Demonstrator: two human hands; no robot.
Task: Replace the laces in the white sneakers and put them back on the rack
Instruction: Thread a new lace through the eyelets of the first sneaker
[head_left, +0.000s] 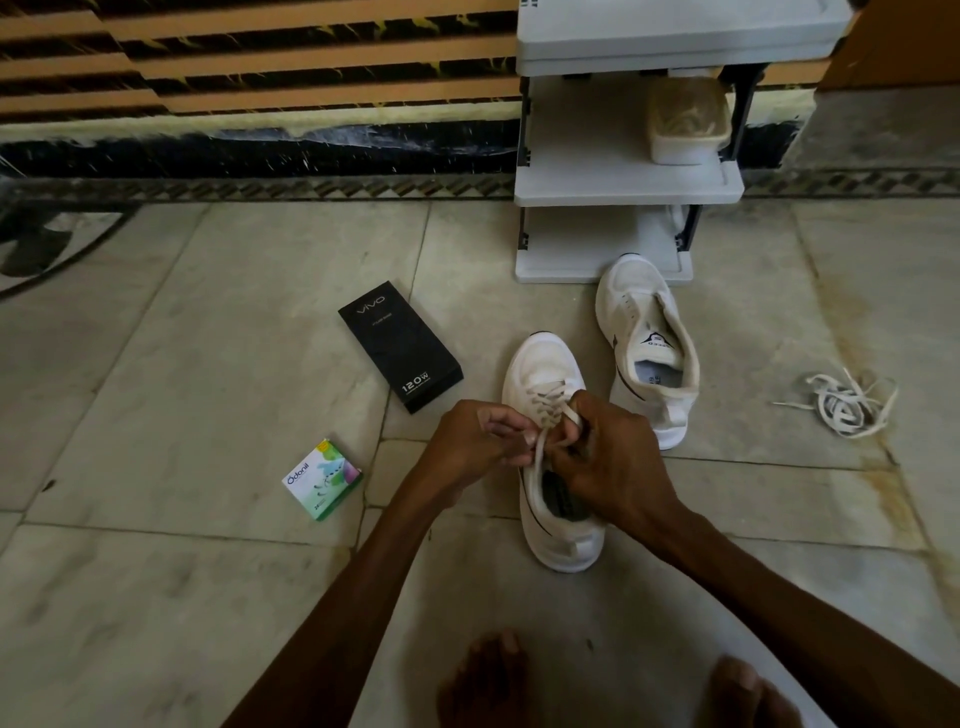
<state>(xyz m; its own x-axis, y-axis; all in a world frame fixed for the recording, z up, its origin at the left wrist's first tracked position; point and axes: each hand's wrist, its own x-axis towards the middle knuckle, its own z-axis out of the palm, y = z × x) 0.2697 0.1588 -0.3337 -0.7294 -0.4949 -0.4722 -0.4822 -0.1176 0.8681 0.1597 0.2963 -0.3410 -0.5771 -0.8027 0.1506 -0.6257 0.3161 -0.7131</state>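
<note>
I am watching both hands working over the throat of the near sneaker (540, 364). The left hand (475, 441) is curling its fingers and pinching a strand of the pale lace (543, 441) at the shoe's left edge, with its knuckles turned up toward the camera. The right hand (610, 457) is arching over the shoe's opening, fingers curled and pinching another stretch of the same lace, which is looping up over its fingertips. I am not making out which eyelet the strand is passing through. Both forearms are reaching in from the bottom of the view and converging on the shoe.

That sneaker is lying on the tiled floor (208, 364) with its toe pointing away toward the rack (623, 182), and lace is crossing its forward eyelets. The second sneaker (631, 291) is sitting just beyond it to the right, tongue open, with its toe right at the rack's base. A loose tangle of laces (841, 405) is lying on the floor well apart to the right. A black box (400, 345) is lying near the first shoe's left side, and a green and white box (323, 479) is lying nearer me, further left. A lidded container (685, 124) is sitting on the rack's middle shelf. Two bare feet (488, 675) are showing at the bottom edge
</note>
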